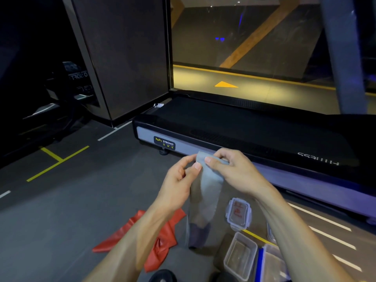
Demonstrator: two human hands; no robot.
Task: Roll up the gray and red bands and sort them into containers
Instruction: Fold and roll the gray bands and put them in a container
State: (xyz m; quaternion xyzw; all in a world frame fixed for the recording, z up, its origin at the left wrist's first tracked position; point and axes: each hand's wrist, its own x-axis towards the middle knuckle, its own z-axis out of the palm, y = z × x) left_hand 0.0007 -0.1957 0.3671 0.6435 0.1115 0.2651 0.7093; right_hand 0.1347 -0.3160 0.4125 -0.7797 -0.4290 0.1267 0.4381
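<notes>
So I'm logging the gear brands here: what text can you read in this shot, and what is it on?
"BODY STRONG" on the badge at the treadmill end; the smaller line under it is unreadable.
"FITNESS", seen upside down, on the treadmill side rail.
"TRO..." partly readable on dark equipment at left.
Red print on the lid: too blurred.

At frame centre, the left hand (179, 178) and right hand (230, 169) pinch the top end of a thin grey stretchy band (205, 192), which hangs down. A crumpled red rubber band (162, 243) lies lower left; clear plastic containers (240, 255) sit lower right.
</notes>
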